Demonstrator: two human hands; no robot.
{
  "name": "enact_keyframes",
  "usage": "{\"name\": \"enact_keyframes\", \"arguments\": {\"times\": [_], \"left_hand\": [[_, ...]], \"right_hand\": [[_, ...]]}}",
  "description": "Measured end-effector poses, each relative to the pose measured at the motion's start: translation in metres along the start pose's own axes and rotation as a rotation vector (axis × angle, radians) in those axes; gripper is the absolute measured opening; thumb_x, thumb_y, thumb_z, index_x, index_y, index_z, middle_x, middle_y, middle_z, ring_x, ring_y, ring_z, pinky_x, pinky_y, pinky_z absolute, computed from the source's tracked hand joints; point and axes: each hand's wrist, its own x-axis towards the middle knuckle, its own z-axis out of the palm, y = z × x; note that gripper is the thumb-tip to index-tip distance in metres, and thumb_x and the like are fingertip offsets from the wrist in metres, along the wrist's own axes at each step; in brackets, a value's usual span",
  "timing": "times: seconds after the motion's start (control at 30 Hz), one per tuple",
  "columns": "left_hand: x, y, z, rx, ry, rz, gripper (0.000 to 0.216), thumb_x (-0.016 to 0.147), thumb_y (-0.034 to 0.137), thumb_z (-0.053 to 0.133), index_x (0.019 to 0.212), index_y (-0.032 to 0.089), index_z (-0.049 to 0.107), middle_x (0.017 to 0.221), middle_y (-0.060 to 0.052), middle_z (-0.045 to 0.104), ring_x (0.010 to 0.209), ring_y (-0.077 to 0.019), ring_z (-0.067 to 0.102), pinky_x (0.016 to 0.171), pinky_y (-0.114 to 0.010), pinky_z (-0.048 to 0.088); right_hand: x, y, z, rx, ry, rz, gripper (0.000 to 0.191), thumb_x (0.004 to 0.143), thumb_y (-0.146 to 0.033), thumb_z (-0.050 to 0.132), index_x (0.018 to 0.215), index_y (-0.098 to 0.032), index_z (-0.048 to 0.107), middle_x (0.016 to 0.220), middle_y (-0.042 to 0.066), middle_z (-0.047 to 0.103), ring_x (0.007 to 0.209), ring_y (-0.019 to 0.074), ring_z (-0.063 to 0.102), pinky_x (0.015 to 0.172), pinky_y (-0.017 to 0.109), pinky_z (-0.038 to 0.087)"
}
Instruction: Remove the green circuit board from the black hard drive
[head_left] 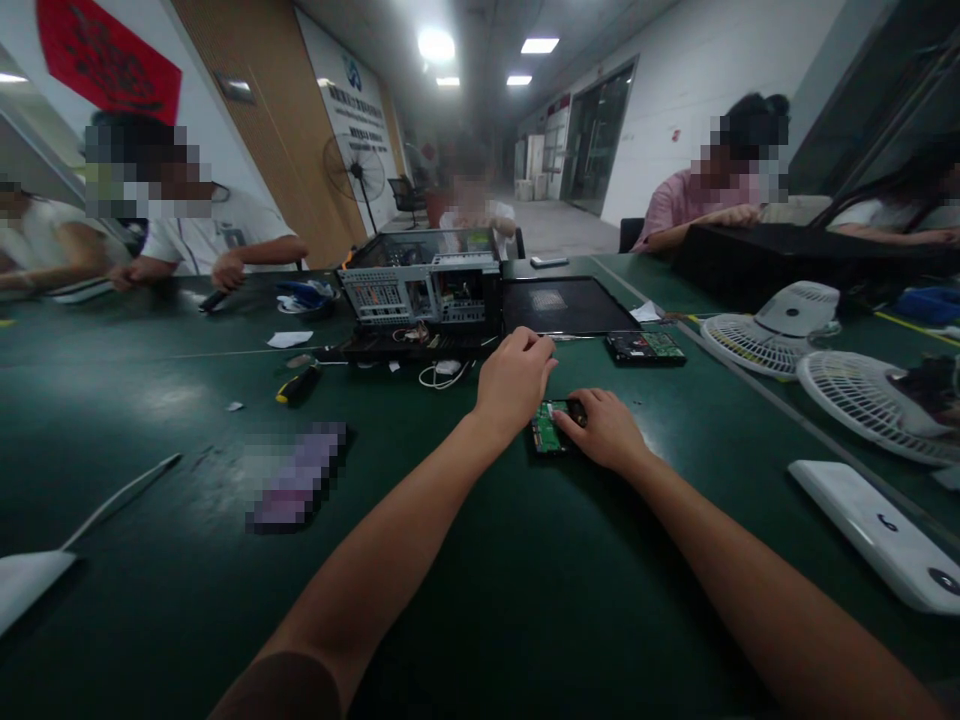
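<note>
A hard drive (548, 436) lies on the green table with its green circuit board facing up. My right hand (609, 428) grips it from the right, thumb on the board and fingers over the far edge. Just above and left of the drive is my left hand (516, 382), its fingers curled together in a pinch. What those fingers hold, if anything, is hidden. Farther back on the right sits a second hard drive (646, 348), touched by neither hand.
An opened computer case (420, 290) stands behind my hands, beside a black panel (574, 305). A yellow-black screwdriver (298, 384) and a blurred purple object (301, 478) lie left. White fan parts (757, 335) and a white casing (874, 530) are right. Other people sit around the table.
</note>
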Motion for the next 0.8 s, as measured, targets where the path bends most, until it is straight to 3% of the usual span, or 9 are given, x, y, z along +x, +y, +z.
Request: {"name": "enact_keyframes", "arguments": {"times": [0.37,0.67,0.8], "left_hand": [[0.001,0.002,0.002,-0.019,-0.053,-0.021,0.007,0.097,0.020,0.062,0.104,0.018,0.062,0.106,-0.009,0.070,0.101,-0.0249,0.069,0.087,-0.036,0.054],[-0.001,0.000,0.009,-0.114,0.034,-0.091,0.026,0.091,0.034,0.075,0.098,0.020,0.053,0.105,-0.009,0.067,0.101,-0.0254,0.068,0.085,-0.037,0.055],[0.001,-0.004,0.010,-0.155,0.045,-0.095,0.021,0.092,0.025,0.071,0.095,0.020,0.051,0.102,-0.008,0.066,0.100,-0.0242,0.067,0.086,-0.038,0.055]], "right_hand": [[0.000,0.000,0.000,-0.003,0.000,0.000,0.047,0.099,-0.060,0.049,0.119,-0.021,0.067,0.115,0.013,0.069,0.109,0.0291,0.059,0.094,0.039,0.043],[0.000,0.000,-0.001,0.000,0.001,-0.008,0.046,0.099,-0.059,0.049,0.118,-0.021,0.066,0.113,0.013,0.069,0.107,0.0287,0.060,0.094,0.039,0.043],[0.000,-0.001,-0.002,0.000,-0.001,-0.006,0.046,0.099,-0.059,0.048,0.117,-0.021,0.066,0.113,0.013,0.069,0.107,0.0285,0.060,0.094,0.039,0.043]]}}
